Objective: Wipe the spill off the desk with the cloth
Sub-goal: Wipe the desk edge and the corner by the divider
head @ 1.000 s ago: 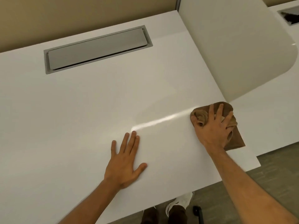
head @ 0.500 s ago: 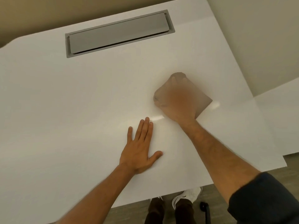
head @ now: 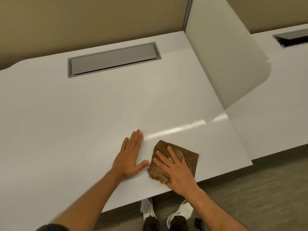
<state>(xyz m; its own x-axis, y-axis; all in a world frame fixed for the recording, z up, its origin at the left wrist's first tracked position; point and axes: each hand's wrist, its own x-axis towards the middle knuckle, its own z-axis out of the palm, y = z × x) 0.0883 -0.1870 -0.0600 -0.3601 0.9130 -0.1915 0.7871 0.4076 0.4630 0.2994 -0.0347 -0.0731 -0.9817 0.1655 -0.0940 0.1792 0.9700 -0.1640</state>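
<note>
A brown cloth [head: 190, 155] lies crumpled on the white desk [head: 83, 122] near its front edge. My right hand [head: 175, 170] presses flat on the cloth with straight, spread fingers. My left hand [head: 130, 157] rests flat on the bare desk just left of the cloth, its thumb almost touching it. No spill shows on the desk; a bright streak of reflected light [head: 175, 130] crosses the surface above the cloth.
A grey cable hatch [head: 113, 60] is set into the desk at the back. A white divider panel [head: 225, 55] stands along the right side, with a neighbouring desk [head: 283, 80] beyond. The beige wall is behind; my white shoes [head: 183, 212] stand on the grey floor below the edge.
My right hand swept the cloth from the right side of the desk across the middle and back to the front edge beside my left hand, which stayed flat on the desk.
</note>
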